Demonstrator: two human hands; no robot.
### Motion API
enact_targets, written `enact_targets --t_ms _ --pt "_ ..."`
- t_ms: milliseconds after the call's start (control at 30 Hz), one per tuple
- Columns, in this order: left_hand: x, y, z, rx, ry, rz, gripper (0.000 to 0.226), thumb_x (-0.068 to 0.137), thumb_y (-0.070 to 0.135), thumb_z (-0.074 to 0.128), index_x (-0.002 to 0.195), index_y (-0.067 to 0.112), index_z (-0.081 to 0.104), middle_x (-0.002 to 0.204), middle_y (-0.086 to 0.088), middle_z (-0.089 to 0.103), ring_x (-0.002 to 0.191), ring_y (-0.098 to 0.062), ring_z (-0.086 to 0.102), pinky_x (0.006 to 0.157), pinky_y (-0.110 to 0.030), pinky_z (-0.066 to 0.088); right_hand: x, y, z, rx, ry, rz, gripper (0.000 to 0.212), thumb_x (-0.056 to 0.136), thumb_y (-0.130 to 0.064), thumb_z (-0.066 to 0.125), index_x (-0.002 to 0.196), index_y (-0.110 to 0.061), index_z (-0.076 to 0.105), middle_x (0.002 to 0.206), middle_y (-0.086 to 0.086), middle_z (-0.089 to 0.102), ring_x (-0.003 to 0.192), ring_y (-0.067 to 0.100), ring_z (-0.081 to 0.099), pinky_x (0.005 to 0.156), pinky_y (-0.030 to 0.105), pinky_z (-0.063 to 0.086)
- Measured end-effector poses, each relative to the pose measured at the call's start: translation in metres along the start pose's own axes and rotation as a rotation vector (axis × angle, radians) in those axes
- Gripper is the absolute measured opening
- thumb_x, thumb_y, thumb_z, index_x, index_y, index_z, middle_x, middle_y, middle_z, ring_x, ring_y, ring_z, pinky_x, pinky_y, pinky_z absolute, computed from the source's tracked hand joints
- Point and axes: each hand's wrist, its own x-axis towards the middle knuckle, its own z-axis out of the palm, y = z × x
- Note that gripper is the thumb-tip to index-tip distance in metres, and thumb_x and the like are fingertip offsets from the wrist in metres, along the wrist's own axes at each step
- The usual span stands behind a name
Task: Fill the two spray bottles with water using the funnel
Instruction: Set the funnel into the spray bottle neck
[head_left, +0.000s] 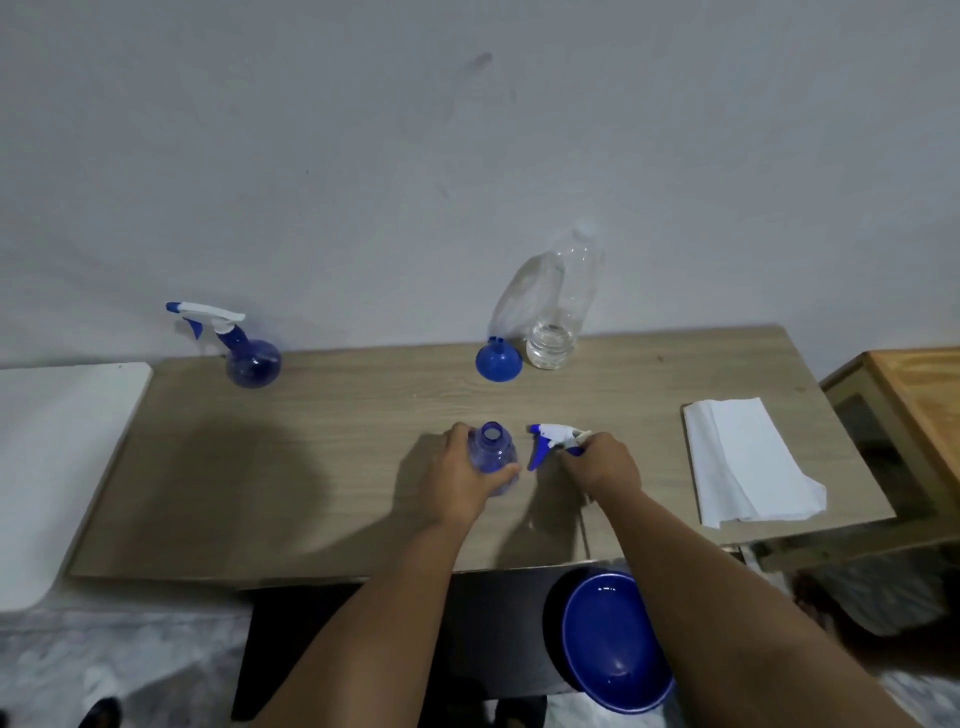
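Note:
My left hand (457, 478) grips an open blue spray bottle (492, 451) standing upright on the wooden table (322, 467), its neck uncovered. Just to its right, my right hand (605, 462) holds the bottle's white and blue spray head (551, 440) low over the table. A second blue spray bottle (249, 353), with its head on, stands at the back left. A blue funnel (497, 360) rests mouth down at the back middle. Beside the funnel stands a clear plastic water bottle (558, 312) with a little water in the bottom.
A folded white cloth (743, 462) lies at the table's right end. A blue bowl (615, 642) sits on a dark stool below the table's front edge. A white surface (57, 457) adjoins on the left, a wooden stand (919, 410) on the right.

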Motion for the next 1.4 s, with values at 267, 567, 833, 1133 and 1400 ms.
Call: enact_targets --t_ms 267,567,833,1133,1400 --pt "0.008 -0.015 -0.002 -0.024 -0.065 0.069 0.066 0.053 0.058 0.087 0.097 0.036 0.043 0.100 0.012 0.055 0.087 -0.010 0.059 0.078 -0.038 0.056 0.019 -0.042 -0.027 -0.031 0.154 -0.115 0.032 0.092 -0.045 0.065 0.107 -0.018 0.071 0.106 0.009 0.075 0.101 0.031 0.070 0.082 0.036 0.055" --pt "0.031 -0.030 0.005 -0.007 -0.130 0.058 0.071 0.054 0.065 0.087 0.105 0.035 0.046 0.108 0.010 0.066 0.099 -0.011 0.063 0.081 -0.035 0.057 0.085 -0.145 -0.005 -0.120 -0.019 -0.374 0.059 0.091 -0.024 0.070 0.145 -0.012 0.048 0.138 0.017 0.054 0.123 0.038 0.060 0.093 0.045 0.053" --pt "0.042 -0.031 -0.007 0.020 -0.192 0.023 0.076 0.057 0.064 0.086 0.114 0.033 0.046 0.121 0.006 0.061 0.110 -0.015 0.059 0.090 -0.039 0.054 0.106 -0.152 0.030 -0.330 0.064 -0.344 0.072 0.088 -0.035 0.078 0.147 -0.014 0.043 0.147 0.013 0.050 0.129 0.038 0.060 0.090 0.048 0.055" --pt "0.041 -0.031 -0.008 0.041 -0.214 0.005 0.074 0.061 0.064 0.084 0.117 0.034 0.045 0.117 0.013 0.055 0.108 -0.009 0.054 0.088 -0.032 0.053 0.109 -0.162 0.031 -0.460 -0.064 -0.236 0.076 0.075 -0.045 0.089 0.137 -0.017 0.054 0.120 0.004 0.065 0.113 0.029 0.068 0.074 0.036 0.048" --pt "0.038 -0.027 -0.008 0.043 -0.216 -0.007 0.078 0.064 0.059 0.085 0.125 0.029 0.047 0.121 0.013 0.052 0.113 -0.010 0.053 0.090 -0.032 0.052 0.102 -0.169 0.019 -0.336 -0.083 -0.261 0.057 0.076 -0.034 0.087 0.122 -0.014 0.061 0.116 0.006 0.068 0.105 0.029 0.067 0.073 0.036 0.051"
